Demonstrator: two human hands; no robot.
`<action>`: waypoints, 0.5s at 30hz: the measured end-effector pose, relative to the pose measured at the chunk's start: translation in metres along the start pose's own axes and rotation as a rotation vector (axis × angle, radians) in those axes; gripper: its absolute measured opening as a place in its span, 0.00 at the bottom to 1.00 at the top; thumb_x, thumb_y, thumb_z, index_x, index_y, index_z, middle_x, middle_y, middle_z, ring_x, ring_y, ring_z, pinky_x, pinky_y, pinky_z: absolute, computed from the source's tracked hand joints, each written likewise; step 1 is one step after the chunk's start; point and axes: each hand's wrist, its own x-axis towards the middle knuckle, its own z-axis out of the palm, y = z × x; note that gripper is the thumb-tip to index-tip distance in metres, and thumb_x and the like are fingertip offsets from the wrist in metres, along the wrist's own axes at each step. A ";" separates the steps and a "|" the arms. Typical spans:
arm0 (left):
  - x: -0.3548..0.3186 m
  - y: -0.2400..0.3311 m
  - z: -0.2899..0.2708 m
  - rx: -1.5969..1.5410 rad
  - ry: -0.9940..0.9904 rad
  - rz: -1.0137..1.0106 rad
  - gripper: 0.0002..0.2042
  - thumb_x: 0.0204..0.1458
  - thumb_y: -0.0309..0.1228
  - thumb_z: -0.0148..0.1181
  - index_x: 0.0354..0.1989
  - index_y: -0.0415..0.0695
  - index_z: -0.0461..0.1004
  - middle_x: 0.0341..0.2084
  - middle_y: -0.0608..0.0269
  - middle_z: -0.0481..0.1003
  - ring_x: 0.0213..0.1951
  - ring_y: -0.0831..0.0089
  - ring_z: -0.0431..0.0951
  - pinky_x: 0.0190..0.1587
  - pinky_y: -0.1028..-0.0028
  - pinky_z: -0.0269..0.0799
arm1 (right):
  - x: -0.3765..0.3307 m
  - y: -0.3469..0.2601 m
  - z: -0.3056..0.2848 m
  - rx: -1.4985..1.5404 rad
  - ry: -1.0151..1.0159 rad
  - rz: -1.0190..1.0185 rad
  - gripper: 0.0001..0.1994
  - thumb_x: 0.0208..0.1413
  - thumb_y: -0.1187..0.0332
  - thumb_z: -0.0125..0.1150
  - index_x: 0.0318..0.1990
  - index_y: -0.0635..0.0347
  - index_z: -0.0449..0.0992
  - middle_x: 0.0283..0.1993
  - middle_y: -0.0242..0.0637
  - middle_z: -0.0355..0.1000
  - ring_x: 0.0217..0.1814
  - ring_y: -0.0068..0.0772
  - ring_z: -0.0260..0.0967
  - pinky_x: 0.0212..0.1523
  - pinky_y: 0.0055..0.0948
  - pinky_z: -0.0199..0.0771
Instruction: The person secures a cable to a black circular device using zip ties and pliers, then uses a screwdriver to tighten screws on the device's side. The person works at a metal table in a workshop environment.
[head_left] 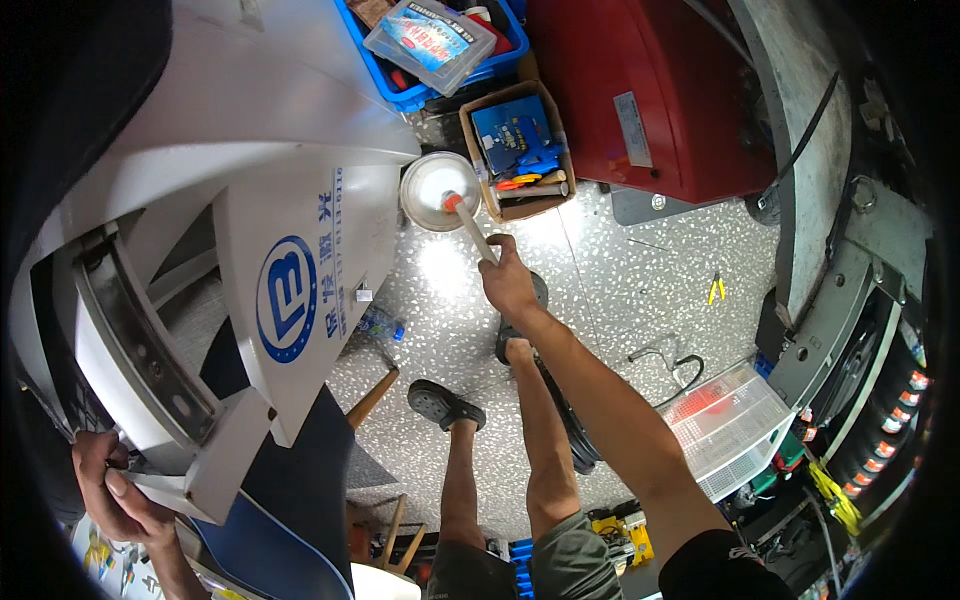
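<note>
My right hand (510,278) is stretched out ahead, closed around a pale stick-handled tool (474,230). An orange-red part shows at the tool's far end, over a round whitish tub (408,200) on the floor; its tip is too small to make out. At the lower left, my left hand (115,495) has its fingers curled around the lower corner of a white machine part (225,455), next to a curved metal strip (150,340). A white panel (350,215) with blue markings rises between my hands.
Beside the tub stands a cardboard box (527,207) of tools; a blue crate (410,98) lies behind it. A red machine (640,95) fills the far right. Yellow-handled pliers (716,290), a white basket (728,430), a bottle (380,323) and a wooden-legged stool (372,398) surround my feet.
</note>
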 end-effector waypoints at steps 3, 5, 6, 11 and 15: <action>0.001 0.002 0.001 0.025 0.013 0.008 0.21 0.74 0.40 0.48 0.48 0.31 0.80 0.33 0.55 0.73 0.31 0.72 0.67 0.34 0.70 0.60 | 0.014 -0.016 0.018 -0.129 0.068 -0.068 0.24 0.75 0.60 0.52 0.76 0.49 0.63 0.48 0.72 0.83 0.50 0.80 0.82 0.59 0.70 0.79; 0.002 -0.002 -0.001 0.025 0.019 -0.006 0.21 0.74 0.39 0.48 0.48 0.31 0.80 0.33 0.55 0.73 0.32 0.72 0.67 0.34 0.71 0.60 | 0.027 -0.018 0.045 -0.095 0.098 -0.046 0.26 0.76 0.58 0.51 0.78 0.47 0.61 0.46 0.71 0.83 0.51 0.81 0.82 0.58 0.72 0.78; 0.007 0.003 0.001 0.005 0.022 -0.035 0.20 0.74 0.38 0.49 0.48 0.29 0.79 0.34 0.55 0.73 0.32 0.72 0.68 0.35 0.72 0.61 | 0.042 -0.002 0.064 0.006 0.090 -0.026 0.27 0.76 0.59 0.52 0.79 0.47 0.61 0.46 0.70 0.84 0.51 0.80 0.82 0.57 0.72 0.79; -0.005 0.001 0.001 -0.094 0.009 -0.088 0.19 0.73 0.36 0.51 0.49 0.26 0.78 0.36 0.52 0.74 0.34 0.71 0.68 0.36 0.72 0.61 | 0.005 -0.003 0.051 -0.272 0.008 -0.077 0.29 0.74 0.62 0.54 0.80 0.48 0.61 0.43 0.67 0.84 0.48 0.76 0.84 0.54 0.69 0.82; -0.006 0.009 0.006 -0.120 0.020 -0.063 0.20 0.75 0.37 0.51 0.49 0.27 0.78 0.35 0.54 0.73 0.35 0.71 0.67 0.37 0.72 0.60 | -0.007 0.011 0.028 -0.421 0.043 -0.040 0.32 0.74 0.64 0.54 0.84 0.50 0.60 0.41 0.66 0.85 0.46 0.74 0.84 0.54 0.68 0.82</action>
